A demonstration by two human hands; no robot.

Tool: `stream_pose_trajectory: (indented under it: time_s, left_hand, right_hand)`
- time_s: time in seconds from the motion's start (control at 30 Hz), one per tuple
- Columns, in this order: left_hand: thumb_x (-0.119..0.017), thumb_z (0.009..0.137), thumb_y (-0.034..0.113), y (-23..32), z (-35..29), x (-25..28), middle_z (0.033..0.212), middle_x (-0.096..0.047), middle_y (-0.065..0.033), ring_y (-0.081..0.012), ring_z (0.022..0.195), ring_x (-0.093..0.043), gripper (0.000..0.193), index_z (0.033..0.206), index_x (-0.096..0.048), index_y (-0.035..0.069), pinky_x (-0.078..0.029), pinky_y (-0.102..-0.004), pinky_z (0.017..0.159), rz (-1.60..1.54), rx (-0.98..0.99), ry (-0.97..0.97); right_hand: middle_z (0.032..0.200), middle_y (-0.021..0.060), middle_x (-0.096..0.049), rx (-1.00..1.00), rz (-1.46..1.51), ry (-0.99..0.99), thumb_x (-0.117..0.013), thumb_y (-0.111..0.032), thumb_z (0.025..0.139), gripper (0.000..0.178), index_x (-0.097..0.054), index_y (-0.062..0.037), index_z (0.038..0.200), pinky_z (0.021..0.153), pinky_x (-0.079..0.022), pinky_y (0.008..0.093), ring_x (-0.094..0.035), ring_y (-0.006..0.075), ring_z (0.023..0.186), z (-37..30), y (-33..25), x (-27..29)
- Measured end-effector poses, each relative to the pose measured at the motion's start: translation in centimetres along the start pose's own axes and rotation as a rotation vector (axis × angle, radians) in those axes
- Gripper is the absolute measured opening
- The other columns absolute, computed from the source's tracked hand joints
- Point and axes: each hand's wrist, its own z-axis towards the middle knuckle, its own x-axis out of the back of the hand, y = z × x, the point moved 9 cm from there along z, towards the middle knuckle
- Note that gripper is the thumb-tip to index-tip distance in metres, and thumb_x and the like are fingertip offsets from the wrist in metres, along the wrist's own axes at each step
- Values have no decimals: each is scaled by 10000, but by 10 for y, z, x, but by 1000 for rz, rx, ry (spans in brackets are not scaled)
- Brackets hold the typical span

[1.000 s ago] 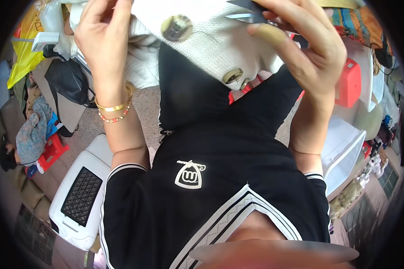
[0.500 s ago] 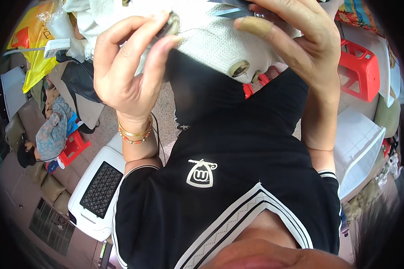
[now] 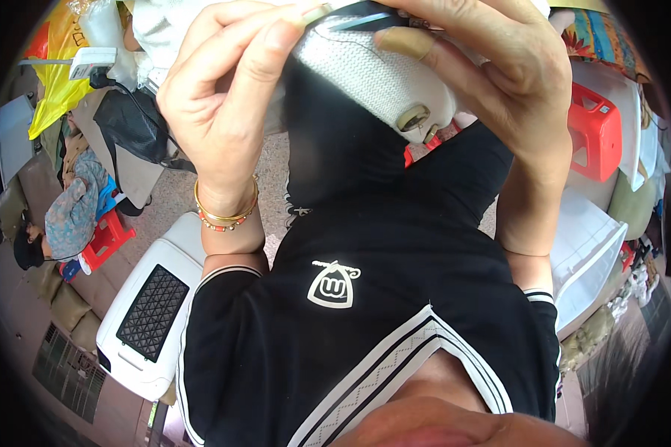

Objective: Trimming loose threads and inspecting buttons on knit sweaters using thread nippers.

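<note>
White knit cloth [image 3: 380,78], twelve o'clock: likely soft, light, stretchy; best gripped along its edge. Left hand [image 3: 220,104], eleven o'clock: pinching pale button [image 3: 317,13]. Right hand [image 3: 511,82], two o'clock: curled around scissors [image 3: 361,21].

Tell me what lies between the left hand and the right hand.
In the head view, a cutting tool's metal blade and white knit fabric lie between the left hand and the right hand; lower down, a black trouser leg shows.
</note>
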Motion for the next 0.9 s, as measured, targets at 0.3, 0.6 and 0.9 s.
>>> stream_pose_trajectory:
  time_s: [0.3,0.6,0.9]
  left_hand:
    - [-609,896,6,0,2,-3,938,-645,-116,-114,811,-554,157,995,-688,-88,-426,-215,722,-25,19,0]
    - [-614,892,1,4,2,-5,934,-648,-113,-115,797,-555,150,991,-695,-78,-430,-216,709,33,7,12]
    - [-618,903,34,2,8,-1,921,-668,-110,-98,741,-574,141,973,-707,-51,-434,-186,632,75,-51,31]
  right_hand:
    - [748,58,-573,53,-26,-3,-778,-106,734,305,-708,-24,1019,526,-435,278,-556,168,627,2,-2,-3]
    - [737,55,-569,65,-15,39,-776,-87,714,294,-711,-31,995,523,-438,281,-558,173,614,1,-4,-3]
    - [714,47,-565,19,-29,82,-771,-94,729,235,-713,-51,953,530,-453,274,-574,177,619,-5,3,4]
